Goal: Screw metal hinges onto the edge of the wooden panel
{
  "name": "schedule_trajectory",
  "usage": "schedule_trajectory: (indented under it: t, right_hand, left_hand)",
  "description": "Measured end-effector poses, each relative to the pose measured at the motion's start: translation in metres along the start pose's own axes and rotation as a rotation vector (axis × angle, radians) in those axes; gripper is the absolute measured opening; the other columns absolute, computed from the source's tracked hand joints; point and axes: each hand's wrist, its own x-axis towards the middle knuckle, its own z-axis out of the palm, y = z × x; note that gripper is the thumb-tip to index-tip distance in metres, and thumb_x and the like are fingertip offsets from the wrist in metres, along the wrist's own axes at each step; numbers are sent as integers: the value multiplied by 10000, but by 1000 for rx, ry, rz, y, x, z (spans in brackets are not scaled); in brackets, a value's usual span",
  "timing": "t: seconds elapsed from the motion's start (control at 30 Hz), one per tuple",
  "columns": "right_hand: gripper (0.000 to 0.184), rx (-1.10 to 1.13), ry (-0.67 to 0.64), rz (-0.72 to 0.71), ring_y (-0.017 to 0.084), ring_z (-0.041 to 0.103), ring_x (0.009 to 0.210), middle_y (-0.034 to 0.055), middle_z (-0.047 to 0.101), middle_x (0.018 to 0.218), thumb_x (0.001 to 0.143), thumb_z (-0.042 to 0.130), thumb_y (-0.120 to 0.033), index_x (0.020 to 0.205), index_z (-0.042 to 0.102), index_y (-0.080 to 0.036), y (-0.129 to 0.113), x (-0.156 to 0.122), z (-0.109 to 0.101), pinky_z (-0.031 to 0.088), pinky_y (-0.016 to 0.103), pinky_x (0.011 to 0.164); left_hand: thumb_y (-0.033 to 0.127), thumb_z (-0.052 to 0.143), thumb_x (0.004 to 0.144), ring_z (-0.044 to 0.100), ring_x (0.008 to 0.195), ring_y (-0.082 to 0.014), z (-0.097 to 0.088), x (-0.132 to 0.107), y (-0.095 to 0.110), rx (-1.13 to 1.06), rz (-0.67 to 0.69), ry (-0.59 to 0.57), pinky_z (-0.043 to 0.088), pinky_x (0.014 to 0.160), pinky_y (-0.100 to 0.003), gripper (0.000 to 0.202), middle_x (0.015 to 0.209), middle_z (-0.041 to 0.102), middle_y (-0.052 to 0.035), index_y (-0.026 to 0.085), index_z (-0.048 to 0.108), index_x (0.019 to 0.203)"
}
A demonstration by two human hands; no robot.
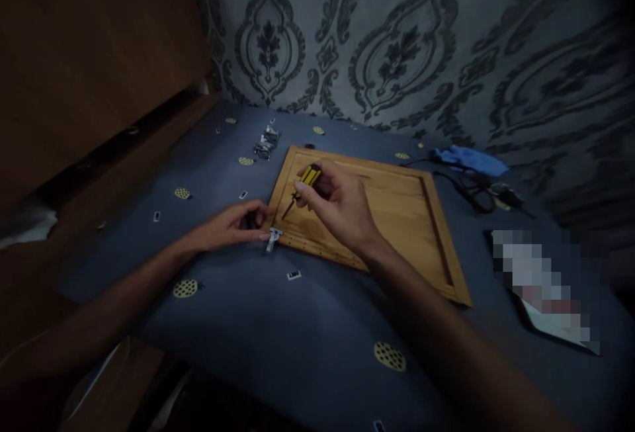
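Observation:
A wooden cabinet door panel [397, 214] lies flat on a blue patterned bedsheet [278, 326]. My right hand [342, 207] is closed round a yellow-and-black screwdriver [303, 184], whose tip points down at the panel's near left corner. My left hand [233, 225] rests on the sheet at that corner, fingers pinched on a small silver metal hinge piece [272, 239] against the panel's edge.
More silver metal hardware [266, 141] lies on the sheet behind the panel. A blue cloth [471, 159], dark scissors [479, 190] and a cable sit at the right. A wooden furniture board [89, 81] stands at the left; a patterned wall [397, 42] is behind.

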Motion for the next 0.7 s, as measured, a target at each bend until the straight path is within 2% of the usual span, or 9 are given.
schedule_trajectory:
  t: [0.13,0.23,0.33,0.4,0.47,0.53,0.6,0.7]
  right_hand:
    - [385,181,141,188,134,648,581,-39,636,759,782,782,-543,901,593,-229,18,6,-2,495,276,543]
    - [469,186,218,253,130,633,546,-50,641,787,753,776,-556,1019,541,-249,43,7,-3,490,266,503]
    - [474,162,281,341,143,626,533,-72,602,738,817,720,-550,1109,505,-244,67,2,-4,480,256,475]
    - [483,126,291,389,144,630,557,-63,616,772,862,738,-490,1201,521,-223,79,-1,-5,496,257,485]
    - [422,88,269,424,148,662,653,-8,678,900,945,729,-435,1252,577,-189,87,-4,-8,565,287,572]
    - [370,53,233,452,188,715,904,66,708,1150,1016,700,-408,1296,636,-175,92,-7,-10,634,365,774]
    - [385,22,203,468,235,704,1092,99,677,1319,1031,690,-404,1343,645,-183,94,-10,-13,629,445,917]
    - [408,-25,169,457,255,695,1145,107,663,1361,1027,694,-408,1365,636,-188,96,-18,-18,618,476,957]
  left_hand:
    - [593,708,862,523,696,-123,-4,6,-12,-43,-4,96,430,637,-244,453,798,565,14,179,672,1043]
    - [600,663,905,475,581,-102,-10,11,-26,-44,-18,176,404,544,-230,452,712,553,23,167,668,1034]
    - [567,634,963,545,636,-112,-16,16,-43,-6,-11,282,469,577,-229,411,763,611,3,163,665,1033]
    - [504,625,1012,629,745,-138,-20,21,-53,48,-15,337,560,684,-270,360,857,664,-22,148,673,1046]
    - [440,662,1028,699,939,-192,-24,28,-62,119,-26,377,626,835,-375,333,1094,706,-72,142,671,1177]
    - [408,679,1025,701,1099,-240,-31,38,-67,195,-41,408,631,941,-450,375,1279,683,-108,156,647,1300]
    - [402,683,1023,692,1146,-256,-42,52,-69,271,-53,451,625,972,-473,396,1329,668,-117,162,636,1334]
    - [400,683,1023,686,1167,-262,-62,77,-66,389,-59,547,620,988,-483,401,1349,660,-121,166,632,1345]
